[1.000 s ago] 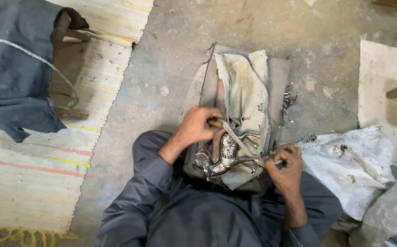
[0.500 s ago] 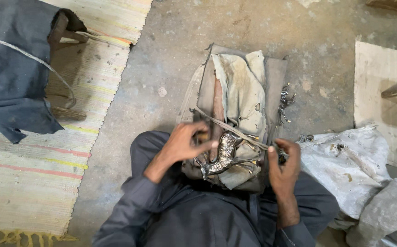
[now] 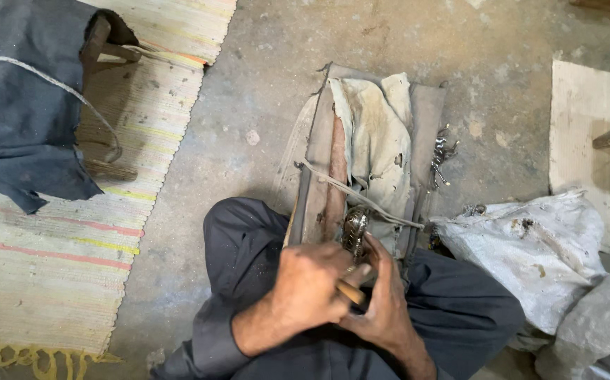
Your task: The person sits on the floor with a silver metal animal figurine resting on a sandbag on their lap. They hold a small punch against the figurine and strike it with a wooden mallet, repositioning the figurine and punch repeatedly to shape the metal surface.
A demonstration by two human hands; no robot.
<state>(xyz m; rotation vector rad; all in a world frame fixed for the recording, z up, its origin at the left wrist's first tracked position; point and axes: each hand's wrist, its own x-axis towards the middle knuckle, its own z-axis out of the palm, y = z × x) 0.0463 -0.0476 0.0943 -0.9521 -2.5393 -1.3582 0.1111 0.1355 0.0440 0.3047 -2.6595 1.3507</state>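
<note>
The person sat on the rough grey concrete floor (image 3: pixel 284 91), both hands meeting over a small ornate silvery metal piece (image 3: pixel 354 229) with a ridged, curved shape. It lay on a worn wooden block draped in stained beige cloth (image 3: pixel 379 141), at twelve o'clock from the knuckles. The left hand (image 3: pixel 312 285) was curled tight round a thin pale wooden tool handle (image 3: pixel 350 290); the right hand (image 3: pixel 382 302) cupped beneath it, fingers bent close, thumb pressed beside the metal. A frayed cord (image 3: pixel 361 195) crossed the cloth. At three o'clock slumped a crumpled white woven sack (image 3: pixel 537 253), and at ten o'clock lay a striped woven mat (image 3: pixel 59 246) under dark blue-grey fabric (image 3: pixel 16 112).
</note>
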